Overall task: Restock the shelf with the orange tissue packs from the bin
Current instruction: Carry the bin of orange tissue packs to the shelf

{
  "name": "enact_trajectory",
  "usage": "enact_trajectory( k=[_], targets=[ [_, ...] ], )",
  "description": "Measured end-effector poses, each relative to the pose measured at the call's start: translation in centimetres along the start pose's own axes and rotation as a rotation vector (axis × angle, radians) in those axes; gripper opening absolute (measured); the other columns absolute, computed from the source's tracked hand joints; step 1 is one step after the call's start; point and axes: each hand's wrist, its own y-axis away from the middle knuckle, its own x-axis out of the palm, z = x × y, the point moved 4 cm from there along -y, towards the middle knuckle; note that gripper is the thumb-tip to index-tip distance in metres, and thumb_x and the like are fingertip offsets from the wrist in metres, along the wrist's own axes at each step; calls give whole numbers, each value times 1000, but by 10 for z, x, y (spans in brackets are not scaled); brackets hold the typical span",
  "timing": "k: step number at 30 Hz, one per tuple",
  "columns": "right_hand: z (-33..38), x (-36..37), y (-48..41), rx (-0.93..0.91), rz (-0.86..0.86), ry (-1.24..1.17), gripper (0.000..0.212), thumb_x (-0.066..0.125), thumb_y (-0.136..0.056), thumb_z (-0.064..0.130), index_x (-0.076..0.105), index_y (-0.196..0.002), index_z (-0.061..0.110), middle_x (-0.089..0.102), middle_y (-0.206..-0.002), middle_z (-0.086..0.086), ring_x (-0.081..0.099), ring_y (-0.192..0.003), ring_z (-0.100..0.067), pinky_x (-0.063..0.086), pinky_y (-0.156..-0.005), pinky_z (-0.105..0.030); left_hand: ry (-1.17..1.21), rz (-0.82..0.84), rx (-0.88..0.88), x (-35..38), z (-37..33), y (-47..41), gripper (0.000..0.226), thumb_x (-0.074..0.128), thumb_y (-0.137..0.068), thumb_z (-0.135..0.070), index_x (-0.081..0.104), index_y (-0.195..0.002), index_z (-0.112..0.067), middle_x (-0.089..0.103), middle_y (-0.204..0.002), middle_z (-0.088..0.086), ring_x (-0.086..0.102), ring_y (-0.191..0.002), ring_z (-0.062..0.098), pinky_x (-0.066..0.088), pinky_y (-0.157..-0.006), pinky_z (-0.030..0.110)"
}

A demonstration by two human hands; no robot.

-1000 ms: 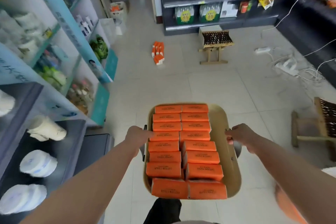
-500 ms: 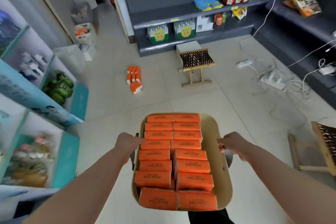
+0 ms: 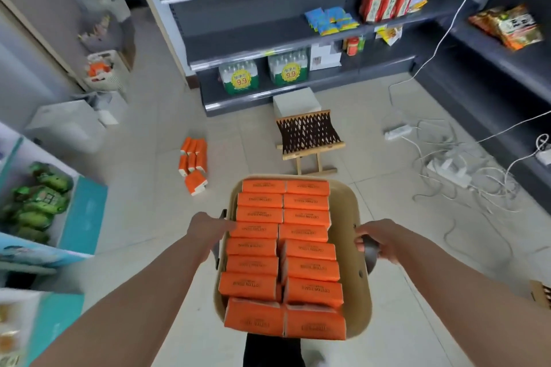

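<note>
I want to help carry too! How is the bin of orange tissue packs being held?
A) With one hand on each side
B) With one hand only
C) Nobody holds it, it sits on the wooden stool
A: the left hand and the right hand each grip a dark handle on opposite sides of the bin, which is full of orange tissue packs.

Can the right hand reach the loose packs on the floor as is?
Probably not. The right hand grips the bin handle, and the floor packs lie ahead to the left, beyond the bin.

Both hands (image 3: 208, 228) (image 3: 380, 240) curled, arms fwd.
</note>
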Motion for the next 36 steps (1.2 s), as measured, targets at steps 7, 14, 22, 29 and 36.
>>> enact_trajectory(
  k=[7,14,22,29,36],
  targets=[
    [133,-32,-92,-126,-52,1,8,66,-78,8,63,-75,2,65,-74,-14,59,-70,-21,42,-74,-31,70,23,-23,28,-125,-130,37,80,-66,-10,54,-89,3,62,-85,17,62,-79,32,55,-78,42],
    [266,-57,-170,-179,-123,-50,22,66,-78,11,50,-65,8,54,-65,-10,49,-63,-19,37,-62,-27,132,234,-88,49,-252,-237,54,83,-45,-6,62,-90,16,69,-86,27,71,-67,38,56,-74,57],
    [373,-87,-270,-232,-86,53,16,64,-78,9,50,-71,6,50,-68,-8,48,-63,-16,36,-58,-23,170,147,-30,69,-371,-317,34,83,-64,-5,58,-84,7,56,-66,14,57,-65,26,46,-60,31],
    [509,-155,-368,-280,-39,62,31,68,-73,22,53,-92,4,63,-77,-10,63,-67,-22,49,-54,-25,288,151,62,106,-512,-380,49,81,-35,-13,52,-73,-6,48,-66,13,50,-65,23,39,-66,34],
    [606,-177,-438,-234,3,129,54,66,-56,28,56,-102,2,65,-83,-13,61,-70,-28,48,-60,-28,363,158,2,123,-578,-436,26,69,-64,9,54,-81,-3,50,-74,15,54,-68,25,47,-69,34]
  ],
)
